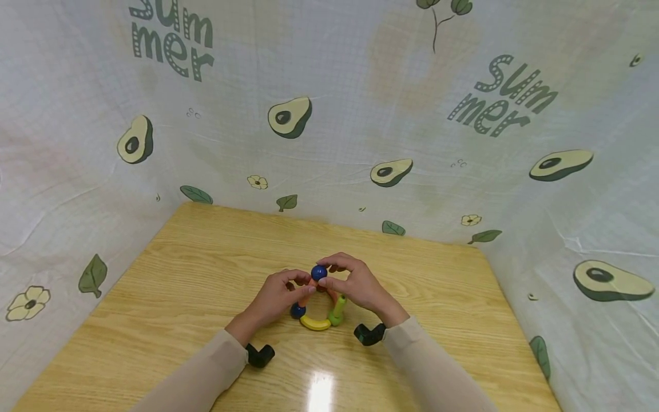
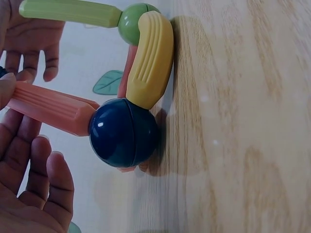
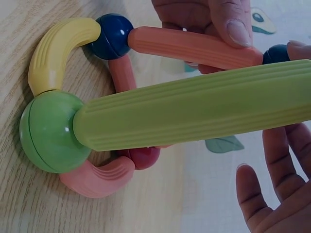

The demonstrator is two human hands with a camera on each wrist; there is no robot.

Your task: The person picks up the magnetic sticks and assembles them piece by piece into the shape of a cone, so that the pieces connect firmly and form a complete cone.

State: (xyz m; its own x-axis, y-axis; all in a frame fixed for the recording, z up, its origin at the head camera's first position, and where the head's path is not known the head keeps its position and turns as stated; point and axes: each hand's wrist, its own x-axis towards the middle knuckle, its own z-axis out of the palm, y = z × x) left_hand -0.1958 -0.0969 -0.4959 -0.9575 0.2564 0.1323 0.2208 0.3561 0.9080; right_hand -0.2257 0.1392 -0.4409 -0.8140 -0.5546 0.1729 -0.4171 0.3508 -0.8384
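Note:
A toy frame of ribbed rods and balls stands on the wooden table. My left hand (image 1: pixel 278 296) pinches an upright salmon rod (image 2: pixel 53 109), whose lower end meets a blue ball (image 2: pixel 124 133). At the rod's top my right hand (image 1: pixel 360 284) grips a second blue ball (image 1: pixel 319 272) between thumb and fingers. From the lower blue ball a curved yellow rod (image 3: pixel 56 53) leads to a green ball (image 3: pixel 53 131). A straight green rod (image 3: pixel 194 107) rises from that. Behind it, a curved pink rod (image 3: pixel 99 179) reaches a dark red ball (image 3: pixel 142 158).
The wooden table (image 1: pixel 206 252) surrounds the frame. White printed cloth (image 1: pixel 329 189) hangs behind and at both sides. A black angled piece (image 1: pixel 261 356) shows by the left sleeve, another black piece (image 1: pixel 368 335) by the right.

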